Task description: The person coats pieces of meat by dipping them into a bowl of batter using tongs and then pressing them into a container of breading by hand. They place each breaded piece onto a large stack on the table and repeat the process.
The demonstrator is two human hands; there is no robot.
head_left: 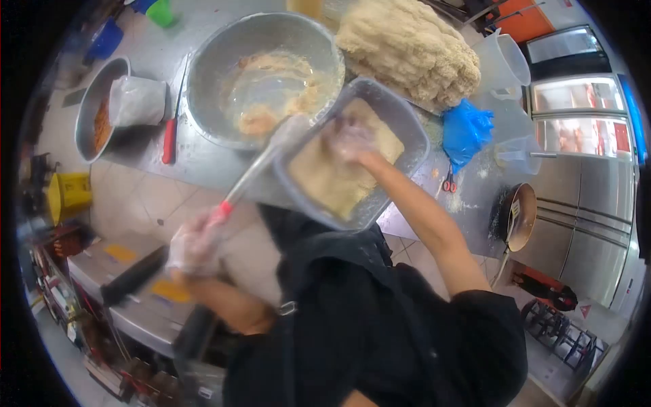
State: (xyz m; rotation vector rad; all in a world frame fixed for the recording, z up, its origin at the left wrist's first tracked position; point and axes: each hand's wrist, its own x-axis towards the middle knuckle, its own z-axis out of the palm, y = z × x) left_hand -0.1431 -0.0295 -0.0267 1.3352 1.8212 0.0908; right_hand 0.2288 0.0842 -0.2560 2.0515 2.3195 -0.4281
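Observation:
My left hand (195, 243), in a clear glove, is closed around a long-handled utensil (252, 175) with a metal shaft and a red section. Its pale, blurred head reaches the gap between the large metal bowl (196, 112) and the grey tub (413, 166). My right hand (352, 140), also gloved, is down in the tub, touching the pale, crumb-like coating (332, 186); its fingers are blurred and partly coated. Wet, orange-tinged residue (261, 122) lies in the metal bowl. The tub sits at the table's near edge, against my body.
Behind the tub rises a big heap of crumbs (410, 51). A blue plastic bag (468, 132), scissors (449, 180) and a pan (522, 217) are to the right. At left are a red-handled knife (169, 141) and a metal basin (87, 125) with a white bag (137, 100).

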